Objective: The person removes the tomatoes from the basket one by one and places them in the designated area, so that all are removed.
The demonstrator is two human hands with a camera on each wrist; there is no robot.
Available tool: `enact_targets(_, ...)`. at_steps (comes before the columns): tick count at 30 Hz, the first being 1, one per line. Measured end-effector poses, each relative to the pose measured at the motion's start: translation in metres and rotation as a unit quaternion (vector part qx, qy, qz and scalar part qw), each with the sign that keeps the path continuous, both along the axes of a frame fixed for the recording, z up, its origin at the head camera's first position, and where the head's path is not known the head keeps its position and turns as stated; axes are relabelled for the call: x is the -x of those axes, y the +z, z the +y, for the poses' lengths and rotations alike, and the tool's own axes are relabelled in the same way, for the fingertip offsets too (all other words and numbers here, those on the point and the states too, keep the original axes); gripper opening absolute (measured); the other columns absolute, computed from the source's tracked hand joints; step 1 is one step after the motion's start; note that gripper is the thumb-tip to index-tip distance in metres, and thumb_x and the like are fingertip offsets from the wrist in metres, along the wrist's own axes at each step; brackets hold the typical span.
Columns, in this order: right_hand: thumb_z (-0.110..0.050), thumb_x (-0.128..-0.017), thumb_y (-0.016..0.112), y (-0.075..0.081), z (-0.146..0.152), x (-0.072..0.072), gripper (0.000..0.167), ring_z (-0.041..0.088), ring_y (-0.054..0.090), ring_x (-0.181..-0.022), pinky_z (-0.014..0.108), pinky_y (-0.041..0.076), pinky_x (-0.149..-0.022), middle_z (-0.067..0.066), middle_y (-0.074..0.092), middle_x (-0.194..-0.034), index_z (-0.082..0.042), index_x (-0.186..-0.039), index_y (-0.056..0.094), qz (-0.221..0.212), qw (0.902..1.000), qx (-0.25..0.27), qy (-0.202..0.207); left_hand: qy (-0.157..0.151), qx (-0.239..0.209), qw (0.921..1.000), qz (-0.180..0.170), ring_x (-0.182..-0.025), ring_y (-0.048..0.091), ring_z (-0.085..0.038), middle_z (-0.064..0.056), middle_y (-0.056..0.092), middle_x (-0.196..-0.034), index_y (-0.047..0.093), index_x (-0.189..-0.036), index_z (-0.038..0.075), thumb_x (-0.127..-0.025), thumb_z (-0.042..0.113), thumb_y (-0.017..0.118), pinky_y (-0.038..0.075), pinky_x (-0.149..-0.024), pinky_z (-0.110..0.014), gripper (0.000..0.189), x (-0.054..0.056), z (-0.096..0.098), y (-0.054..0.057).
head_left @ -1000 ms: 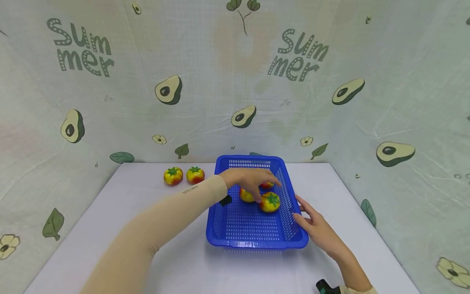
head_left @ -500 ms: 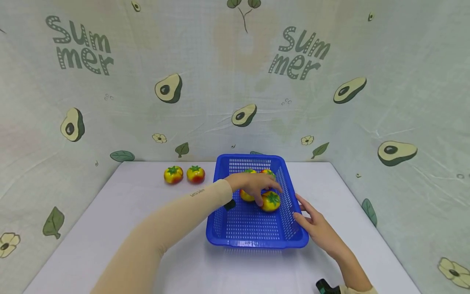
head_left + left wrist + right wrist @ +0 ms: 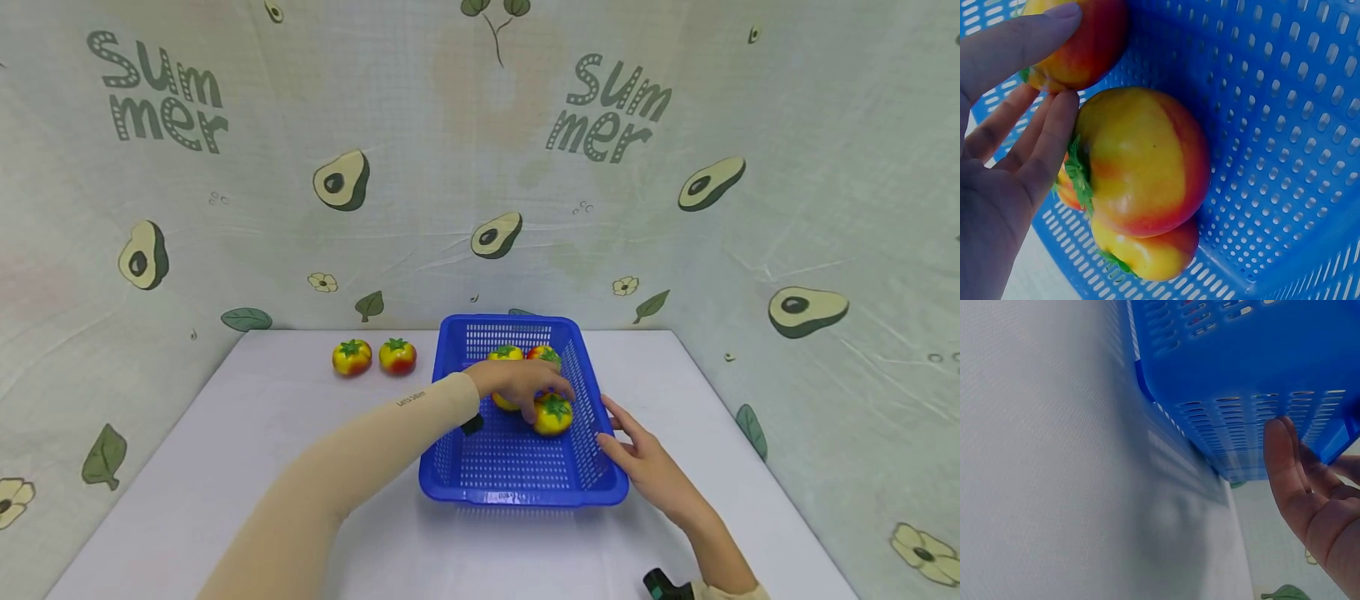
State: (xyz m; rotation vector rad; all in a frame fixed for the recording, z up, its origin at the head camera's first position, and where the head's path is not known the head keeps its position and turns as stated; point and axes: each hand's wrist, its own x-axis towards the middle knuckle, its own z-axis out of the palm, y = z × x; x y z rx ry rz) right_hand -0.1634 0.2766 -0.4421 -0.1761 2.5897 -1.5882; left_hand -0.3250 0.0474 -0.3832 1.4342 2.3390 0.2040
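Note:
My left hand [image 3: 527, 383] reaches into a blue plastic basket [image 3: 517, 497] and grips the front yellow-and-red tomato [image 3: 553, 417], which has a green leafy top. In the left wrist view, the thumb lies across this tomato [image 3: 1094, 47], with fingertips on its other side. A large tomato [image 3: 1141, 162] sits right beside those fingers. Two more tomatoes show at the back of the basket, one at the left [image 3: 506, 352] and a redder one [image 3: 543, 354]. At the basket's right side, my right hand [image 3: 648, 467] touches the rim and outer wall with fairly straight fingers.
Two tomatoes, one on the left [image 3: 352, 357] and one on the right [image 3: 397, 357], lie on the white table [image 3: 360, 550] left of the basket. Behind the table hangs a cloth [image 3: 420, 108] printed with avocados, which also runs along both sides.
My left hand has come down and slightly nearer, its fingers settling around the front tomato. The back tomatoes show more fully. My right hand has stayed at the basket's side.

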Motion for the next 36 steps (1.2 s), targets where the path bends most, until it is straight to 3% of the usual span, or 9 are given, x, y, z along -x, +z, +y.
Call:
enact_targets(6,-0.032,-0.111,0.057,0.000,-0.001,0.000,0.070,0.040,0.066,-0.126,0.040,0.063,-0.093,0.026,0.045,-0.149,-0.019,-0.171,0.023,0.001,1.0000,0.008,0.000,-0.011,0.001,0.9997,0.021,-0.129,0.052,-0.017,0.002,0.054,-0.141,0.063,-0.148,0.027,-0.092,0.022,0.085,0.047,-0.116,-0.040,0.061,0.000,0.001,-0.005)
enact_targets(11,-0.032,-0.111,0.057,0.000,0.000,0.000,0.071,0.041,0.064,-0.128,0.042,0.063,-0.094,0.025,0.044,-0.149,-0.019,-0.171,0.022,-0.003,1.0000,0.006,-0.001,-0.011,0.004,0.9996,0.024,-0.127,0.052,-0.017,0.002,0.054,-0.139,0.063,-0.148,0.027,-0.091,0.024,0.086,0.049,-0.114,-0.039,0.061,-0.002,0.001,-0.001)
enact_targets(17,-0.034,-0.110,0.059,0.000,-0.001,-0.001,0.072,0.043,0.064,-0.129,0.043,0.063,-0.094,0.026,0.044,-0.150,-0.021,-0.171,0.023,-0.009,0.9999,0.002,-0.009,-0.011,-0.019,0.9996,0.016,-0.134,0.050,-0.019,-0.001,0.051,-0.150,0.062,-0.150,0.026,-0.093,0.022,0.085,0.048,-0.115,-0.039,0.062,-0.003,-0.008,0.010)
enact_targets(27,-0.033,-0.111,0.058,-0.001,-0.003,-0.001,0.071,0.042,0.064,-0.128,0.045,0.062,-0.095,0.025,0.045,-0.148,-0.019,-0.171,0.023,-0.007,0.9999,0.000,-0.010,0.013,-0.064,0.9976,-0.021,-0.143,0.049,-0.022,0.000,0.049,-0.160,0.059,-0.152,0.028,-0.092,0.012,0.085,0.052,-0.112,-0.039,0.067,0.003,-0.042,0.034)
enact_targets(36,-0.032,-0.111,0.057,0.001,-0.003,-0.001,0.071,0.044,0.063,-0.129,0.045,0.062,-0.095,0.025,0.045,-0.147,-0.017,-0.171,0.022,-0.001,1.0000,-0.003,-0.001,0.029,-0.085,0.9956,-0.029,-0.136,0.054,-0.023,-0.007,0.054,-0.150,0.058,-0.153,0.018,-0.093,0.008,0.082,0.058,-0.103,-0.033,0.066,0.007,-0.071,0.053)
